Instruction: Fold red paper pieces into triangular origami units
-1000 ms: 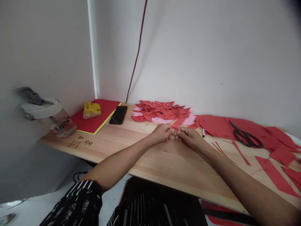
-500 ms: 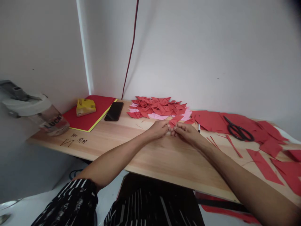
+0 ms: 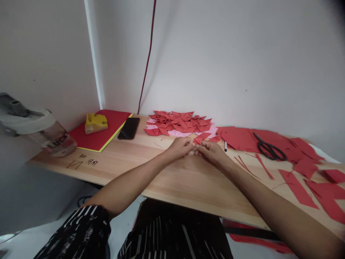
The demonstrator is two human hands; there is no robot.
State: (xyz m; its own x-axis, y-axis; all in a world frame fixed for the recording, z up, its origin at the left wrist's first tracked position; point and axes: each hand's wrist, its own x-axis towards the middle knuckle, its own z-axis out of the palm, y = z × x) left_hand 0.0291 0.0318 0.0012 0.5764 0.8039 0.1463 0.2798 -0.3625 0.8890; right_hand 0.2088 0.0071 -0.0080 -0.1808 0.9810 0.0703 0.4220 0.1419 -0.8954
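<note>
Close together over the middle of the wooden table, my left hand [image 3: 182, 146] and my right hand [image 3: 209, 149] are both closed, fingertips pinching a small piece of folded red paper [image 3: 198, 140] between them. Its lower part is hidden by the fingers. Just behind lies a heap of folded red paper pieces [image 3: 180, 122] with pointed tips, mixed with some pink paper [image 3: 179, 133]. A pen with a white end [image 3: 225, 146] lies a little right of my right hand.
To the right are red paper sheets [image 3: 238, 139], black-handled scissors [image 3: 270, 149], thin red strips [image 3: 265, 166] and cut pieces [image 3: 298, 189]. On the left are a phone [image 3: 129, 128], a yellow packet [image 3: 96, 123] on red sheets [image 3: 115, 118], and a clear bottle [image 3: 58, 142]. The table [image 3: 167, 180] meets the wall behind.
The whole view has shifted slightly, so things sit a little further left. Both hands keep their pinch on the folded red paper, with only tiny finger movement.
</note>
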